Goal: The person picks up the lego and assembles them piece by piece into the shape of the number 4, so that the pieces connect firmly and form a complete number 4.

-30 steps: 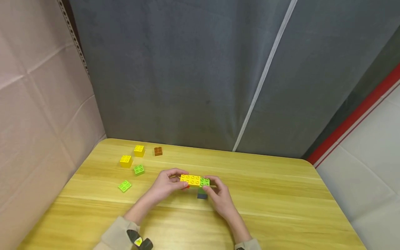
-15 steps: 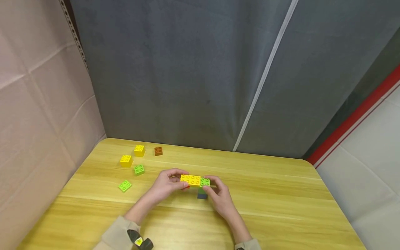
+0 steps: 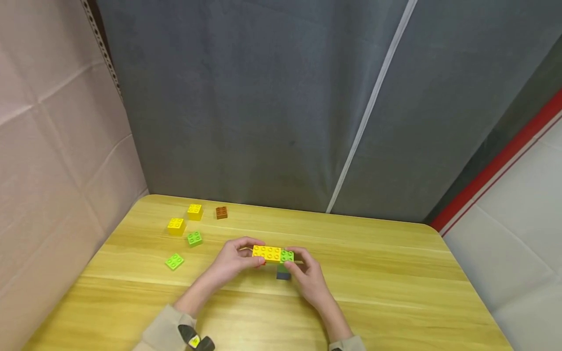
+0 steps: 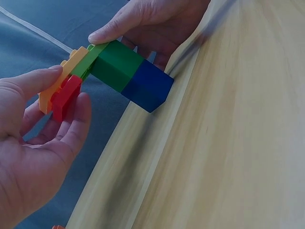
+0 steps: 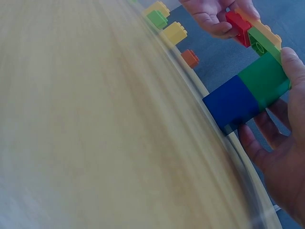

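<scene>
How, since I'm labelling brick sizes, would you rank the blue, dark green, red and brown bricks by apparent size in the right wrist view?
1. Blue brick and dark green brick: too alike to rank.
2. Red brick.
3. Brown brick: looks smallest, though distance from the camera may shrink it.

Five loose bricks [image 3: 194, 239] lie on the tabletop [image 3: 377, 263], left of the joined bricks [image 3: 272, 254], most farther back. The joined bricks are between the left hand [image 3: 233, 257] and right hand [image 3: 310, 275]. Behind the tabletop hangs a curtain [image 3: 246, 107].
</scene>
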The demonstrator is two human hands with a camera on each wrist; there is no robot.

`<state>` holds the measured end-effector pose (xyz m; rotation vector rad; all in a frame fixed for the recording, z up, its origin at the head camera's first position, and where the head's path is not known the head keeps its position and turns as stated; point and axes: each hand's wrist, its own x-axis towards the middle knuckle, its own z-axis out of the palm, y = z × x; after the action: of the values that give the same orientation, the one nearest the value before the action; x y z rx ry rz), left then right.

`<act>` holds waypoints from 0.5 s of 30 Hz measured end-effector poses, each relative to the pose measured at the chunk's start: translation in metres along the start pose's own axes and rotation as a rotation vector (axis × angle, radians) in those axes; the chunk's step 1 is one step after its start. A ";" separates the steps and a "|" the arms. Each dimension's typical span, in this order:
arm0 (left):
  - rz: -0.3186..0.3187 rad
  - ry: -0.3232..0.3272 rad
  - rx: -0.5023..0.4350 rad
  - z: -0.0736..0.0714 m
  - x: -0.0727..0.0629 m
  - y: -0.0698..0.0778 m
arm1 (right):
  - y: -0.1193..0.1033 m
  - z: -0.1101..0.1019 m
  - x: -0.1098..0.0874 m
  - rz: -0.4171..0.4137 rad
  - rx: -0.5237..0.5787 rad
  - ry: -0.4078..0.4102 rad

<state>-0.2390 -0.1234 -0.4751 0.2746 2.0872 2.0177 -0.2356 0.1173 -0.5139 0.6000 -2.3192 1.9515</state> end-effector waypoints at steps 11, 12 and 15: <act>-0.002 0.008 -0.005 0.002 0.000 0.000 | 0.000 0.000 0.000 0.000 0.010 0.001; -0.003 0.009 -0.003 0.002 0.000 0.001 | 0.000 0.000 0.000 0.000 0.010 -0.001; -0.003 0.013 0.005 0.002 0.000 0.001 | 0.000 0.000 0.000 0.009 0.003 -0.001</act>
<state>-0.2382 -0.1219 -0.4740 0.2595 2.0999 2.0177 -0.2356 0.1177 -0.5138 0.5923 -2.3241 1.9586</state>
